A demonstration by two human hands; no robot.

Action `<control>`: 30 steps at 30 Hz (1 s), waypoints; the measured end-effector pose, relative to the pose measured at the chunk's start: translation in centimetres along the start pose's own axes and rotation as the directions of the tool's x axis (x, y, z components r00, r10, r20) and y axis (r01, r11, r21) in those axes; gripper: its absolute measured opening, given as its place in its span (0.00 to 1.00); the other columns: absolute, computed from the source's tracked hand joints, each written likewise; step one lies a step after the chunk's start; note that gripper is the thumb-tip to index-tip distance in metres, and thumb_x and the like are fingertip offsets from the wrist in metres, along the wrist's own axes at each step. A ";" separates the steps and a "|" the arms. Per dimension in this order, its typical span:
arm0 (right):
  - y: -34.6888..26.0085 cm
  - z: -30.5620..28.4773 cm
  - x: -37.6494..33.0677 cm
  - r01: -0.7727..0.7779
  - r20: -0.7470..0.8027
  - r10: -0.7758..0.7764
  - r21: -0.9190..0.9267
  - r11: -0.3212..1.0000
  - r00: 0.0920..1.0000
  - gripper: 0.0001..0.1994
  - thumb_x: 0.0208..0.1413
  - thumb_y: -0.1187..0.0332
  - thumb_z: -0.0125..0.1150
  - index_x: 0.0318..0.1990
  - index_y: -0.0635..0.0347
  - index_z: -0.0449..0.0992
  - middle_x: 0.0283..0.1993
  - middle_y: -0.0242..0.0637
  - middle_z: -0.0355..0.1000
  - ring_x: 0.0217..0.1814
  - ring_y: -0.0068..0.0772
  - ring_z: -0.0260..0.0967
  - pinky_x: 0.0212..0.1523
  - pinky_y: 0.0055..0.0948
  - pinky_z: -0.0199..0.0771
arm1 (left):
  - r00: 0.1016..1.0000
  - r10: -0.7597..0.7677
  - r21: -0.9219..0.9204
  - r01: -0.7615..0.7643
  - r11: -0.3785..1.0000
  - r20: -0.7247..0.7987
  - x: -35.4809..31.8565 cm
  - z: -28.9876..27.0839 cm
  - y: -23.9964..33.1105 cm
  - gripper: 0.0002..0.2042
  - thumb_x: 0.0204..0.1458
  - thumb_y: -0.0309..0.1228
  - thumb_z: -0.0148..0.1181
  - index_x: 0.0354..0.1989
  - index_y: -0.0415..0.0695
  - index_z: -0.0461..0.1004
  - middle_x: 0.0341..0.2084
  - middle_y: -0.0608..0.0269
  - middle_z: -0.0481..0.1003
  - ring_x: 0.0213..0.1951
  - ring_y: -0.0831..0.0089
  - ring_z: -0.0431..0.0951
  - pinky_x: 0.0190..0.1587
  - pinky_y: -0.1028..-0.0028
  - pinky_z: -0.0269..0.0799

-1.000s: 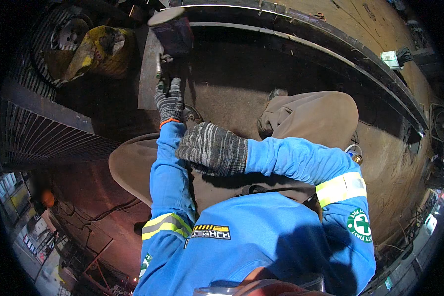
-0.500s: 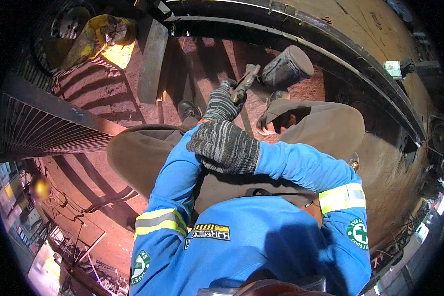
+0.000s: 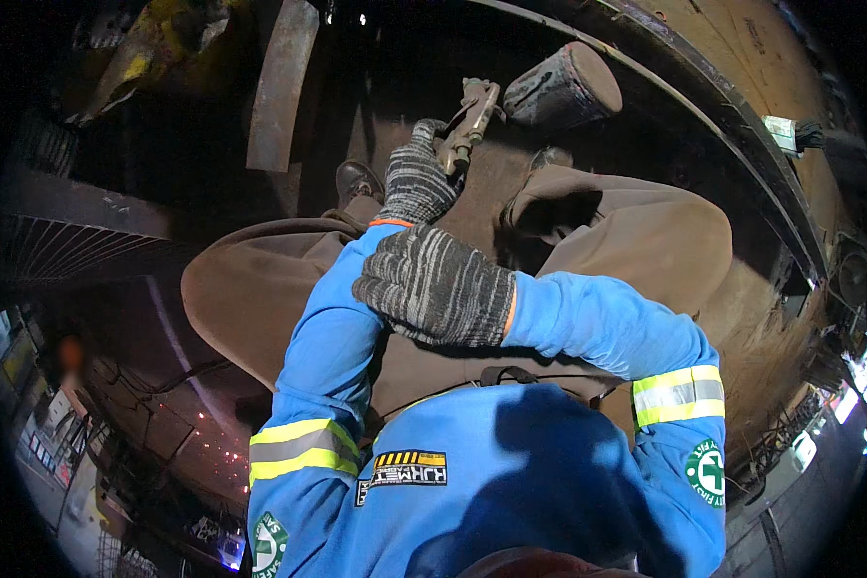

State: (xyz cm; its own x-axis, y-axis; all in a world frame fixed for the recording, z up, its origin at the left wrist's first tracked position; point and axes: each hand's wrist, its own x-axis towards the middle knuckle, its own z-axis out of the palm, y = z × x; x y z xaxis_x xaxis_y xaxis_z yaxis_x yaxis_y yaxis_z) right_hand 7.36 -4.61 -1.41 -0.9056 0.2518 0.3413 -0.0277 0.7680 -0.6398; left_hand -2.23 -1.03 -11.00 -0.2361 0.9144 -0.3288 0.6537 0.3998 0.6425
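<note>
The left hand, in a grey knit glove, has its fingers wrapped around the handle of a metal torch, whose head points up toward the dark steel cylinder just right of it. The right hand, also gloved, lies below the torch, fingers curled over the left forearm's blue sleeve, holding no tool.

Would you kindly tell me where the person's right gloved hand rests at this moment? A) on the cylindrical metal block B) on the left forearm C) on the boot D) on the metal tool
B: the right hand lies across the left forearm, while the left hand grips the metal tool.
</note>
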 end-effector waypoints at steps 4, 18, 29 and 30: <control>0.0 0.1 0.4 -0.011 0.052 0.010 0.021 1.000 0.999 0.15 0.48 0.63 0.50 0.44 0.55 0.72 0.41 0.44 0.70 0.45 0.45 0.68 0.46 0.43 0.67 | 0.993 -0.048 0.104 0.037 0.994 0.103 0.0 -0.9 0.7 0.27 0.40 0.37 0.63 0.50 0.44 0.63 0.33 0.46 0.75 0.35 0.54 0.78 0.39 0.63 0.74; 0.4 -2.3 -0.5 -0.209 0.123 0.195 0.107 0.972 0.973 0.16 0.47 0.63 0.49 0.43 0.55 0.72 0.42 0.43 0.70 0.46 0.44 0.67 0.46 0.43 0.66 | 0.987 0.161 -0.227 -0.160 0.961 -0.013 1.0 1.6 -2.3 0.16 0.45 0.21 0.57 0.45 0.41 0.66 0.29 0.59 0.74 0.27 0.80 0.74 0.27 0.81 0.71; 2.2 -3.9 0.0 -0.263 0.225 0.225 0.159 0.952 0.948 0.14 0.46 0.65 0.50 0.41 0.56 0.72 0.40 0.41 0.70 0.44 0.43 0.68 0.43 0.42 0.67 | 0.977 0.212 -0.321 -0.211 0.923 -0.033 1.5 -0.7 0.0 0.16 0.44 0.26 0.59 0.43 0.38 0.68 0.36 0.54 0.72 0.38 0.66 0.75 0.43 0.70 0.69; 2.3 -3.9 0.0 -0.268 0.221 0.230 0.157 0.951 0.948 0.14 0.46 0.65 0.50 0.40 0.56 0.72 0.39 0.41 0.70 0.43 0.43 0.68 0.43 0.42 0.67 | 0.979 0.202 -0.312 -0.202 0.929 -0.033 1.7 -0.5 0.0 0.16 0.43 0.26 0.59 0.42 0.38 0.68 0.35 0.54 0.72 0.38 0.65 0.75 0.42 0.70 0.69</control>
State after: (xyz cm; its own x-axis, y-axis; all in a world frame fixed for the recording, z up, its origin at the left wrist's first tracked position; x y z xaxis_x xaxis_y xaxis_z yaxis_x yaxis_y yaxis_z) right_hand 8.92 -0.53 -0.23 -0.9581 0.2855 0.0242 0.1495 0.5699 -0.8080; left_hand -2.98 0.53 -11.22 -0.1228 0.9779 -0.1692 0.4308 0.2061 0.8786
